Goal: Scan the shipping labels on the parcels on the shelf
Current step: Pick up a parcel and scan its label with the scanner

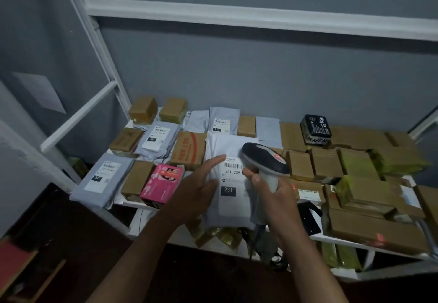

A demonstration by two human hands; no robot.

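Note:
A white poly-bag parcel (231, 205) lies near the shelf's front edge, its shipping label (233, 178) facing up with a barcode and "231" printed on it. My left hand (198, 184) rests on the parcel's left side, fingers straight, index finger reaching the label's top corner. My right hand (276, 194) grips the handle of a grey and black barcode scanner (265, 158), whose head hangs over the label's right edge. A red scan light (379, 236) falls on a brown box at the front right.
The white shelf (142, 204) is crowded with parcels: grey mailers (102, 179) at the left, brown boxes (376, 229) at the right, a pink box (162, 183), a black box (315, 128). White frame bars (78, 115) rise at the left and back. More parcels lie on the lower shelf.

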